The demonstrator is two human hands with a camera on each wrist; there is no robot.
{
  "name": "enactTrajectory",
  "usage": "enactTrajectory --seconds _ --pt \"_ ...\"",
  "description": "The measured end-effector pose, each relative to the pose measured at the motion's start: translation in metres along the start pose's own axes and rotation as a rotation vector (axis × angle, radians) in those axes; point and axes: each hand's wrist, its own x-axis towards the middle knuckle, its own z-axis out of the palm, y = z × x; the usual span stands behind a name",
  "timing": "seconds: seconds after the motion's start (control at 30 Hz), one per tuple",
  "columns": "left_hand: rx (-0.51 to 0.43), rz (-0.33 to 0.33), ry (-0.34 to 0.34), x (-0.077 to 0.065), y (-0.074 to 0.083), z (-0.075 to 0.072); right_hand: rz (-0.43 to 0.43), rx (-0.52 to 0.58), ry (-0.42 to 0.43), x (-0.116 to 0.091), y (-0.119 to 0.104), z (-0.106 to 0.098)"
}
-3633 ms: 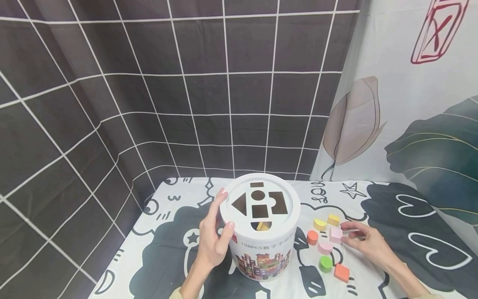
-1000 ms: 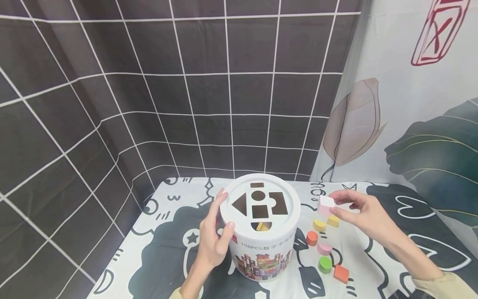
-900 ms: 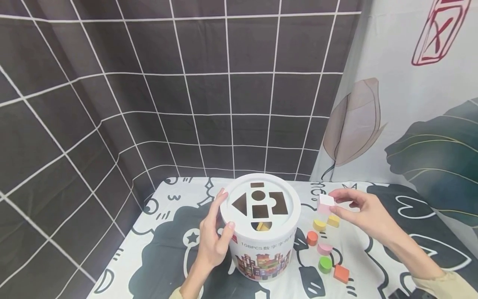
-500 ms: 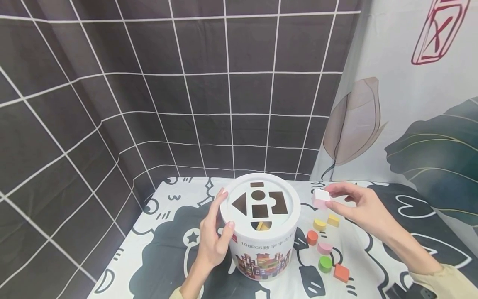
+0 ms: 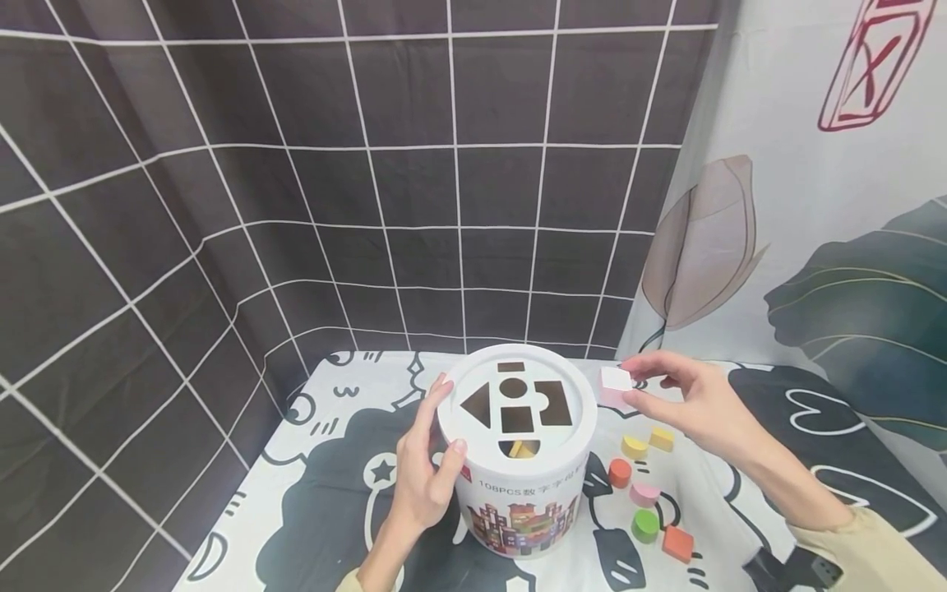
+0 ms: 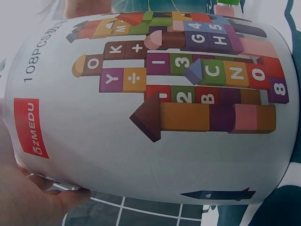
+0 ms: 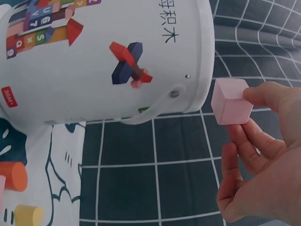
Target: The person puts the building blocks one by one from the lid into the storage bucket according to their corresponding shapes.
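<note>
A white bucket (image 5: 479,501) with printed toy blocks on its side stands upright. Its white lid (image 5: 473,376) has cut-outs: triangle, circle, square, arch and others. Yellow pieces show through the front opening. My left hand (image 5: 423,473) rests against the bucket's left side, fingers by the lid rim and thumb toward the front. In the right wrist view, my right hand (image 7: 270,150) pinches a pink cube (image 7: 231,103) between thumb and fingertips. The head view has this pink cube (image 5: 614,386) just right of the lid, with my right hand (image 5: 691,403) behind it.
Right of the bucket lie loose blocks: yellow half-round (image 5: 634,447), yellow block (image 5: 662,439), orange cylinder (image 5: 620,472), pink rounded block (image 5: 644,494), green cylinder (image 5: 646,526), orange-red square block (image 5: 677,543). A patterned cloth (image 5: 340,411) covers the table; a dark gridded curtain (image 5: 399,189) hangs behind.
My right hand picked the pink cube up from among the loose blocks, raised it, then carried it left toward the lid. The left hand and bucket stay in place.
</note>
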Motion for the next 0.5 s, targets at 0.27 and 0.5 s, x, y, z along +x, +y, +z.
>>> enactTrajectory --seconds 0.27,0.5 --pt "0.001 0.000 0.000 0.000 0.000 0.000 -0.033 0.089 -0.038 0.010 -0.011 0.011" --pt "-0.004 0.002 0.002 -0.001 0.000 0.000 -0.036 0.130 -0.052 0.014 -0.021 0.024"
